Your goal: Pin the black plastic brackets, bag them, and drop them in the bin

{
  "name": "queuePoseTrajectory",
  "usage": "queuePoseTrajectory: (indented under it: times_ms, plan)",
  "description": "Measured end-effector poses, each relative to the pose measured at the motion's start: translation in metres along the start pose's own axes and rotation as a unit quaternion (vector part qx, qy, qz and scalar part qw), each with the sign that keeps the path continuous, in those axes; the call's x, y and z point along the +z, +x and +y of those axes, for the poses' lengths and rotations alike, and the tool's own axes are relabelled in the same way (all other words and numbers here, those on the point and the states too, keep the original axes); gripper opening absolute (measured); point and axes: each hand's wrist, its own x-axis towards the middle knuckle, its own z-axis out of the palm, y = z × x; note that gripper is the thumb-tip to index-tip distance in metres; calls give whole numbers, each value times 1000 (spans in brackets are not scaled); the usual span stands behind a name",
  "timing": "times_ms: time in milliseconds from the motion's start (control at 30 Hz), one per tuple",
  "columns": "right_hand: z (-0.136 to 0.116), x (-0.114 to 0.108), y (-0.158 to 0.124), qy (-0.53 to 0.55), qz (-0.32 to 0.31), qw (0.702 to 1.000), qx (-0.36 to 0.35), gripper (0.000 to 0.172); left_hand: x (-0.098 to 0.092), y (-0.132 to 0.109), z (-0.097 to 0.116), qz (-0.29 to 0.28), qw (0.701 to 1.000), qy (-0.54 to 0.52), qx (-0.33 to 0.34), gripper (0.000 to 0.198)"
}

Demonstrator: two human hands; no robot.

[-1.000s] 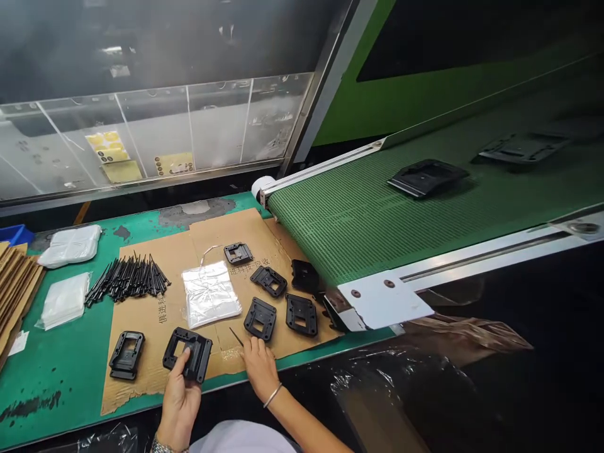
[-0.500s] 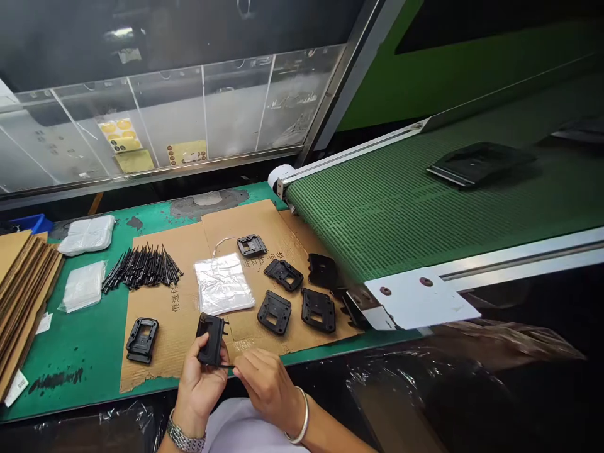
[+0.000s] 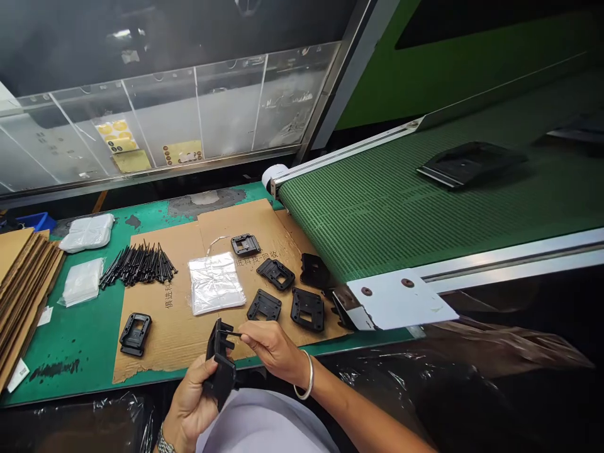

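My left hand point(image 3: 191, 393) is closed round the lower part of a black plastic frame point(image 3: 221, 377), which is tilted up on edge above the table's front edge. My right hand point(image 3: 276, 349) pinches a thin black pin point(image 3: 233, 333), its far end at the upper part of the frame. Whether the tip is inside a hole I cannot tell. A pile of similar black pins point(image 3: 139, 263) lies on the cardboard sheet point(image 3: 182, 340). Several black frames like the held one, such as this frame point(image 3: 307, 309), lie to the right, and a single frame point(image 3: 136, 333) lies at the left.
A stack of clear plastic bags point(image 3: 217, 283) lies mid-cardboard, with more bags point(image 3: 82, 282) at the left. Flattened cardboard point(image 3: 23, 296) is stacked at the far left. The green conveyor belt point(image 3: 358, 207) slopes down from the right, carrying a black part point(image 3: 472, 163).
The black frame has been turned and tilted in my left hand. My right hand has moved up, bringing the pin from the frame's lower corner to its upper part. The view has shifted slightly.
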Motion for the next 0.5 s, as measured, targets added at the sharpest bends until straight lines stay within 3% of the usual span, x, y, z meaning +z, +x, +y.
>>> queuePoseTrajectory:
  times_ms: [133,300,500]
  plan:
    - [-9,-8,-3,-29,-5,997,-65,39,1,2,-2,-72,993,48,79,23]
    - [-14,-7,-1,-61,-20,985,-163,40,4,4,-5,-81,988,90,100,35]
    - [-11,-8,-2,-64,-35,979,-192,37,5,3,-13,-98,985,93,103,33]
